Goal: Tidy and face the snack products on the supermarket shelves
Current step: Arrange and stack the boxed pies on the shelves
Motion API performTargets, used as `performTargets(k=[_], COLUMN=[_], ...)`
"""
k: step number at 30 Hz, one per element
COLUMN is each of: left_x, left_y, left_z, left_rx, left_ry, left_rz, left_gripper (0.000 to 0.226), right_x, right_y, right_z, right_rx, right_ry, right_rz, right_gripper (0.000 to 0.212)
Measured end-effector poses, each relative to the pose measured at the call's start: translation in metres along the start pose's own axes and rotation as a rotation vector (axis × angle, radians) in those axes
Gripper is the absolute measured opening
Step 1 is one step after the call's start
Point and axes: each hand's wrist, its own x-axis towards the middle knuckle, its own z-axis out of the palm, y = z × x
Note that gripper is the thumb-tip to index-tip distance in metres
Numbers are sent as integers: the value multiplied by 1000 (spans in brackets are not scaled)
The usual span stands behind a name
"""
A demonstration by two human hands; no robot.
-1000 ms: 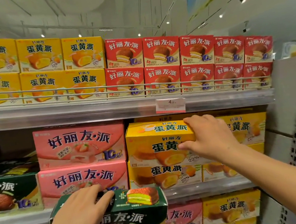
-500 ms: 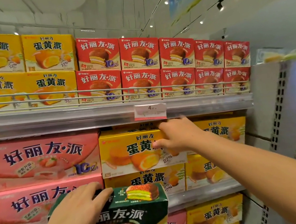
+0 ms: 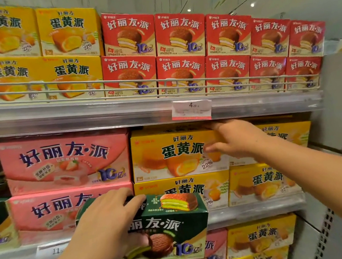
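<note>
The middle shelf (image 3: 255, 211) runs behind both hands; pink boxes (image 3: 64, 163) sit stacked on it above the left hand (image 3: 104, 225); yellow boxes (image 3: 169, 154) sit stacked by the right hand (image 3: 238, 139); the top shelf (image 3: 75, 117) is above both hands, with small yellow boxes (image 3: 73, 73) and red boxes (image 3: 181, 74) in two layers; a price tag (image 3: 191, 109) hangs just above the right hand.

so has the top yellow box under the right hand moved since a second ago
Yes. The top yellow box has slid back into the shelf, now flush beside the pink box; the right hand touches it.
</note>
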Motion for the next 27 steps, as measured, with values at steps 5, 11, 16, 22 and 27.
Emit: performTargets(k=[5, 11, 16, 22, 27], left_x=[0, 1, 3, 3, 3], left_y=[-1, -1, 0, 4, 1], left_z=[4, 1, 4, 3, 3], left_rx=[-33, -55, -66, -62, -86], left_ry=[-42, -32, -28, 16, 44], left_rz=[-6, -19, -44, -66, -84], left_gripper=[88, 90, 89, 88, 90], right_x=[3, 0, 0, -6, -55], right_y=[-2, 0, 5, -1, -47], right_z=[8, 10, 10, 6, 15], right_rx=[100, 129, 115, 22, 178], right_ry=[-5, 11, 5, 6, 266], right_rz=[71, 78, 73, 69, -157], right_gripper=[73, 77, 81, 87, 73])
